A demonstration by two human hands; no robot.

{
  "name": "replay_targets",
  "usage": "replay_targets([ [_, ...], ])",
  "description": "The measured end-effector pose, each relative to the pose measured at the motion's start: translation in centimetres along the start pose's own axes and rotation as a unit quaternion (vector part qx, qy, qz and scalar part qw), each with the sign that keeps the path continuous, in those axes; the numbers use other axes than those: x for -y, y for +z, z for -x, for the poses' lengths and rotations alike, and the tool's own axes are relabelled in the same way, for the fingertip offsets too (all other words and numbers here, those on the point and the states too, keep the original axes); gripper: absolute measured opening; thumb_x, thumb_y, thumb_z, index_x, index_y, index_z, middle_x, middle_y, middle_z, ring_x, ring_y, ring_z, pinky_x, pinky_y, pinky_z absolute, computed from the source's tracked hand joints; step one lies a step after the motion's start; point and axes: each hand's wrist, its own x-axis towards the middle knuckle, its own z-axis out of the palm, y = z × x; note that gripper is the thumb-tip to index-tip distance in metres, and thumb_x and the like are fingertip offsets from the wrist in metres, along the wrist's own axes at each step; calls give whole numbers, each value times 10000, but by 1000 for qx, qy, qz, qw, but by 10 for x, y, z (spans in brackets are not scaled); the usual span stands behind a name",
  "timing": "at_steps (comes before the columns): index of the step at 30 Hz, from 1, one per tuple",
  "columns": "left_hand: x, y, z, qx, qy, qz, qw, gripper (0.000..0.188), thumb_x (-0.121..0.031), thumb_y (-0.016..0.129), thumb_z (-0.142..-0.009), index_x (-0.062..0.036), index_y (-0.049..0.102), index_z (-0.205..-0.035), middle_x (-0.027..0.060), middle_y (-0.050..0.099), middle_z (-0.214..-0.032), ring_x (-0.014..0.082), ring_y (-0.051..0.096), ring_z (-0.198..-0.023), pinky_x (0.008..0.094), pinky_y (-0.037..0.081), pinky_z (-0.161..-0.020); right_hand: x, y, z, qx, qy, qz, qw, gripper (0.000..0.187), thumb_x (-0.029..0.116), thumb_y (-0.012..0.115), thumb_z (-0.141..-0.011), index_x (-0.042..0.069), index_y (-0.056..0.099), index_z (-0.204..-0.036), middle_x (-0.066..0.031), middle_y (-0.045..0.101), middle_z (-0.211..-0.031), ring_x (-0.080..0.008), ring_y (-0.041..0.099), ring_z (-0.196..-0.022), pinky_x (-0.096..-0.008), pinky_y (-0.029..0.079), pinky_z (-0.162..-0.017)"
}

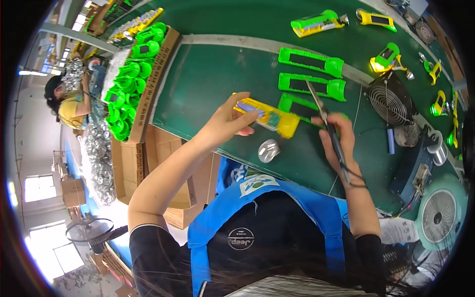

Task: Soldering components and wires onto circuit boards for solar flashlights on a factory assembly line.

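Note:
My left hand (230,121) grips a yellow plastic lamp housing (286,124), thumb on top. A purple battery cell (248,108) and a small green circuit board (272,119) show inside it. Just below the housing is a clear, shiny round lens or reflector (268,151); whether wires join them I cannot tell. In my right hand (341,136) is a soldering iron (335,141) with a dark handle, its metal tip pointing up and away, apart from the housing. Several bright green frames (311,86) lie on the green table beyond my hands, one partly behind the iron.
A cardboard tray (157,81) of green parts stands at left. To the right are a black round-grilled fan (391,101), a loose purple cell (391,141), a solder spool (437,144), a blue box-shaped unit (411,173) and a pale green fan (438,215). Another person (71,106) works far left.

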Motion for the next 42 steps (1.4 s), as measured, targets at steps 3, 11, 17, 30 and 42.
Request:
replay_targets([
  [3,0,18,12,55,-13,165,985,726,-215,576,-967,27,147,-1501,227,633,-1034,241,689,-897,300,561,-801,-3,6,-18,-35,27,-73,996,381,32,681,-854,57,476,-1174,-144,715,-1004,-293,703,-943,-347,532,-843],
  [11,11,11,10,-151,346,-324,867,362,54,688,-789,-4,587,-1132,126,655,-880,206,641,-765,328,517,-668,46,-62,33,-187,14,-33,982,386,266,728,-870,51,488,-1081,-143,573,-968,-233,569,-840,-349,489,-741],
  [17,2,56,-8,-106,470,-350,804,245,34,722,-737,-15,689,-975,116,638,-935,290,627,-821,367,520,-682,32,-45,66,-275,227,-292,887,318,272,654,-905,38,460,-997,-126,559,-823,-196,539,-732,-334,447,-687],
  [30,-20,51,-1,-213,322,-483,786,84,-129,687,-839,-48,679,-858,90,589,-744,284,570,-694,392,466,-621,17,-31,0,-107,7,-93,990,359,131,733,-861,27,510,-1122,-154,604,-1022,-266,677,-917,-361,540,-793],
  [42,-27,75,-50,-33,262,156,952,159,-6,639,-908,14,717,-1045,80,713,-906,98,652,-852,227,509,-744,3,-22,2,21,14,21,999,338,139,664,-913,21,473,-1166,-164,646,-1009,-263,641,-956,-355,499,-841],
])
